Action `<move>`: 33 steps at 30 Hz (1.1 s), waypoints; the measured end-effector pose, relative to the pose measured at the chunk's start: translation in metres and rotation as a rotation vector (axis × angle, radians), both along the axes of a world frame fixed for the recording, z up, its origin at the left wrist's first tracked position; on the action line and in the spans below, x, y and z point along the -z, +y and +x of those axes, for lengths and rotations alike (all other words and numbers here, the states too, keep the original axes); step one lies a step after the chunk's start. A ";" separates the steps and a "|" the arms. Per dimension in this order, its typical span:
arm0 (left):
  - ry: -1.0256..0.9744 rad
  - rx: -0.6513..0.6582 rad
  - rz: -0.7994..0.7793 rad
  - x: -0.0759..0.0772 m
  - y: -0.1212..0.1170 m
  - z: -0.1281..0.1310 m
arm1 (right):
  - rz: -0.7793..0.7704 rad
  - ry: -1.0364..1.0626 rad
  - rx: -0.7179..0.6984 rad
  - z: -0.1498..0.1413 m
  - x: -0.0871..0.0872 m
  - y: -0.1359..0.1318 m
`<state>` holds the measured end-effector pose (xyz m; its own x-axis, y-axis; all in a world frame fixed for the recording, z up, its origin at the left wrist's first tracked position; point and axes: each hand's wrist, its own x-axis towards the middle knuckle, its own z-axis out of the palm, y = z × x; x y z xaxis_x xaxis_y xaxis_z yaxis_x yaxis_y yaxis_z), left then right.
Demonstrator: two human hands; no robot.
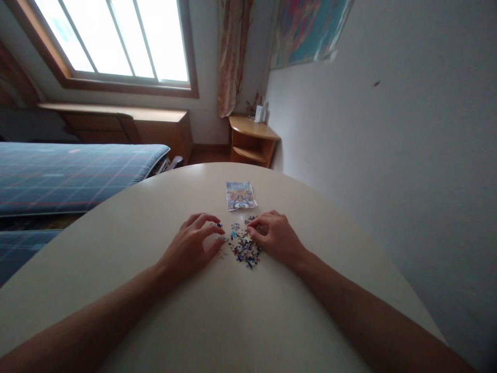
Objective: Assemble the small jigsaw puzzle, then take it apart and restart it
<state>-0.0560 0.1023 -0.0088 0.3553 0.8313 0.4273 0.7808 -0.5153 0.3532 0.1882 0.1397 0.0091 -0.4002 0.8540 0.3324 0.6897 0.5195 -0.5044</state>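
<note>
A small heap of loose jigsaw puzzle pieces, mostly dark blue, white and brown, lies on the pale round table between my hands. My left hand rests at the heap's left side, thumb and fingers apart in a curve, with a few pieces near its fingertips. At the upper right of the heap is my right hand, its fingers curled in and the thumb and forefinger close together among the pieces; what they pinch is too small to make out. Beyond the heap lies a colourful printed picture sheet.
A bed with a blue plaid mattress stands left of the table. Past the far edge are a wooden corner shelf and a long wooden desk under the window. A white wall runs close along the right.
</note>
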 end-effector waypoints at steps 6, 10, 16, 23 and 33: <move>0.070 0.106 -0.044 -0.007 -0.008 0.006 | -0.019 0.038 0.048 0.003 0.004 0.008; 0.085 0.145 -0.078 -0.006 -0.009 0.005 | 0.020 0.022 0.072 0.003 0.005 0.009; 0.057 0.193 -0.080 -0.004 -0.008 0.005 | 0.056 -0.031 -0.017 -0.004 0.005 -0.002; 0.053 0.149 0.050 0.001 0.003 0.000 | 0.033 -0.037 -0.052 -0.006 0.007 -0.006; 0.113 -0.090 0.070 0.002 0.000 -0.005 | 0.009 0.067 0.053 -0.004 0.012 0.005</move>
<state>-0.0607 0.1022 -0.0106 0.3298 0.8315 0.4469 0.8579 -0.4616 0.2258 0.1846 0.1449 -0.0027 -0.3308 0.8704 0.3647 0.6813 0.4876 -0.5460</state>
